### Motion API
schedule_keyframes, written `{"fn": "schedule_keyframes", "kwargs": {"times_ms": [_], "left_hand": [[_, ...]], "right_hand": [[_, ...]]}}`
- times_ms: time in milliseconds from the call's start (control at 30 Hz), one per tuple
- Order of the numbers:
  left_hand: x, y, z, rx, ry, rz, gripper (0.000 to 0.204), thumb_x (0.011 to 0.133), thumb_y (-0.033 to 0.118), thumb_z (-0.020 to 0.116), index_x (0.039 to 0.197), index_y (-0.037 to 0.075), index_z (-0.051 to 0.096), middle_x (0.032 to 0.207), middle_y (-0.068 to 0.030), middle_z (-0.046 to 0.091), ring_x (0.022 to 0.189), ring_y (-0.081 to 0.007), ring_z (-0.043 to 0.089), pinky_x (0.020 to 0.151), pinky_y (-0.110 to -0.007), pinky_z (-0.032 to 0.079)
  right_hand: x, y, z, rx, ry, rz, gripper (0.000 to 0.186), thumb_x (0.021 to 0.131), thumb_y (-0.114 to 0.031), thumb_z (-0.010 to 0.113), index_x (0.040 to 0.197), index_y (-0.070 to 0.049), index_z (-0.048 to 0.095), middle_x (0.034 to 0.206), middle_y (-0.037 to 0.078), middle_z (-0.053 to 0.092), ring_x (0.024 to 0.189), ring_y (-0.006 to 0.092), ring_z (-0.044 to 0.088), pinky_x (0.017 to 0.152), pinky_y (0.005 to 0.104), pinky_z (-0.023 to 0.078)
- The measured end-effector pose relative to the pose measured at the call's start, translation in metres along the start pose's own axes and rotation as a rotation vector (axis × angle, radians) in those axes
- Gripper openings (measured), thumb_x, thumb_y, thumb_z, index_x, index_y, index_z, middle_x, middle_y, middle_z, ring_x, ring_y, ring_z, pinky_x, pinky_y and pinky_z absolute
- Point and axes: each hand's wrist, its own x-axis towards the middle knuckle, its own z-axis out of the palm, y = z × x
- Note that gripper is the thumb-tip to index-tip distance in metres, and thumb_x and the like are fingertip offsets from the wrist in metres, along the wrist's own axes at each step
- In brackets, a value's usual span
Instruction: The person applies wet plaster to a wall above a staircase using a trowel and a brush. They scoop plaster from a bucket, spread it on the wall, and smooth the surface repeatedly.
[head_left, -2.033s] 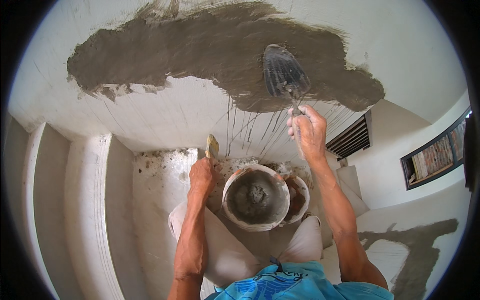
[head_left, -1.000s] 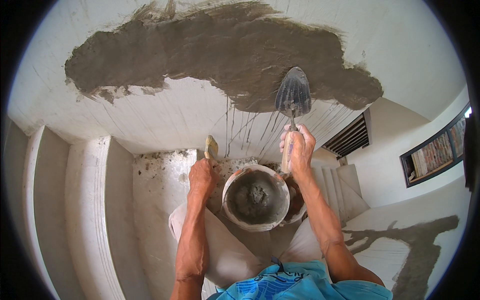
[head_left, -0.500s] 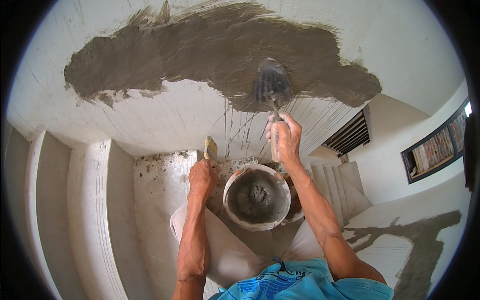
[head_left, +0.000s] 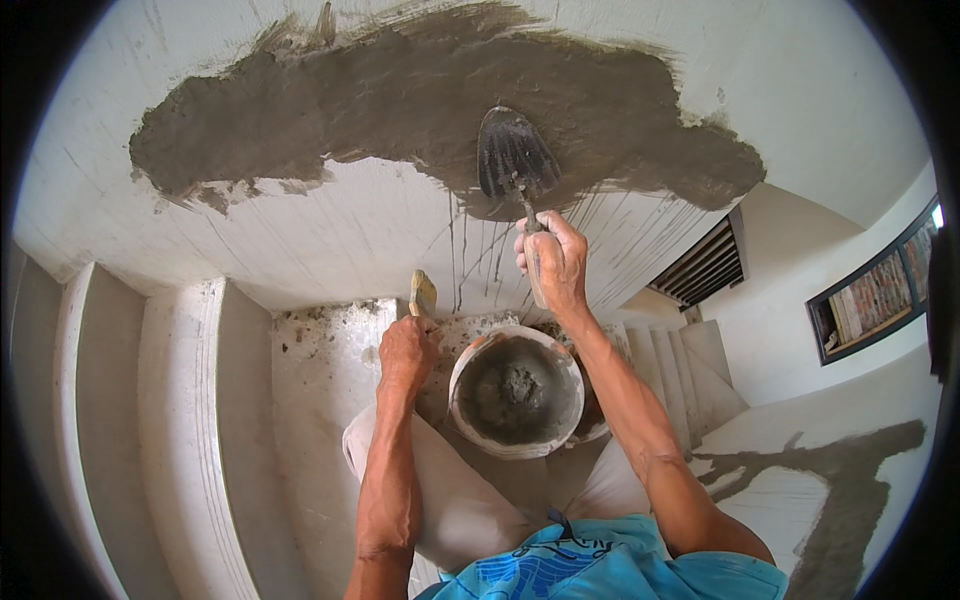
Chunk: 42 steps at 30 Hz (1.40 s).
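My right hand (head_left: 549,256) is wrapped round the handle of a trowel (head_left: 515,152), its dark, mortar-smeared blade lying over the wide patch of wet grey plaster (head_left: 320,115) on the white wall. Dark drips streak the wall below that patch. My left hand (head_left: 405,352) grips an upright brush (head_left: 423,290), held low beside a pale bucket (head_left: 566,385) of grey mortar with a lump in its middle. A second container (head_left: 595,429) shows partly behind the bucket and my right arm.
Concrete steps (head_left: 175,430) run down the left, and more steps (head_left: 680,370) lie at the right. A speckled landing (head_left: 320,340) is under the buckets. At the right are a slatted vent (head_left: 700,255), a framed window (head_left: 868,290) and another plastered patch (head_left: 850,500).
My right hand with the trowel has moved leftward across the plaster patch, the blade dipping lower midway and rising again. My left hand and the brush have stayed nearly still.
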Motion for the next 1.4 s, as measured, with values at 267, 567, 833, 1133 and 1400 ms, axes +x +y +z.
{"fn": "schedule_keyframes", "kwargs": {"times_ms": [267,567,833,1133,1400], "left_hand": [[0.001,0.002,0.0,0.017,-0.026,-0.019,0.019,0.083,0.021,0.076,0.092,0.005,0.077,0.088,-0.0237,0.072,0.087,-0.0418,0.07,0.077,-0.049,0.055],[-0.001,0.001,0.002,-0.013,-0.001,0.002,0.017,0.082,0.02,0.074,0.091,0.005,0.077,0.085,-0.0232,0.071,0.084,-0.0419,0.07,0.075,-0.049,0.055],[0.0,0.004,0.0,-0.009,-0.022,-0.004,0.018,0.082,0.02,0.076,0.092,0.005,0.077,0.085,-0.0232,0.072,0.086,-0.0415,0.07,0.076,-0.049,0.054],[0.0,-0.004,0.007,0.002,0.025,0.052,0.016,0.08,0.016,0.067,0.088,0.006,0.076,0.083,-0.0226,0.07,0.08,-0.0424,0.068,0.073,-0.05,0.054],[0.001,0.0,0.001,0.006,-0.008,0.015,0.018,0.082,0.021,0.074,0.089,0.004,0.076,0.087,-0.0238,0.071,0.085,-0.0429,0.069,0.075,-0.05,0.054]], "right_hand": [[-0.002,0.013,-0.033,-0.034,0.08,0.034,0.028,0.086,-0.017,0.052,0.098,0.005,0.064,0.075,0.007,0.061,0.061,0.0107,0.056,0.053,0.0274,0.047],[-0.036,0.017,-0.034,-0.098,0.146,0.049,0.03,0.086,-0.017,0.05,0.101,0.006,0.064,0.075,0.008,0.062,0.061,0.0127,0.058,0.055,0.0276,0.049],[-0.004,-0.003,0.005,0.023,0.092,0.033,0.025,0.087,-0.015,0.053,0.097,0.005,0.063,0.077,0.007,0.062,0.06,0.0098,0.055,0.054,0.0261,0.047],[-0.031,0.011,-0.024,0.075,0.254,0.066,0.026,0.089,-0.019,0.054,0.099,0.004,0.062,0.077,0.008,0.062,0.061,0.0112,0.057,0.054,0.0261,0.047],[-0.008,-0.002,-0.003,0.126,0.131,0.025,0.031,0.092,-0.026,0.056,0.099,0.004,0.062,0.077,0.007,0.062,0.062,0.0116,0.059,0.055,0.027,0.049]]}}
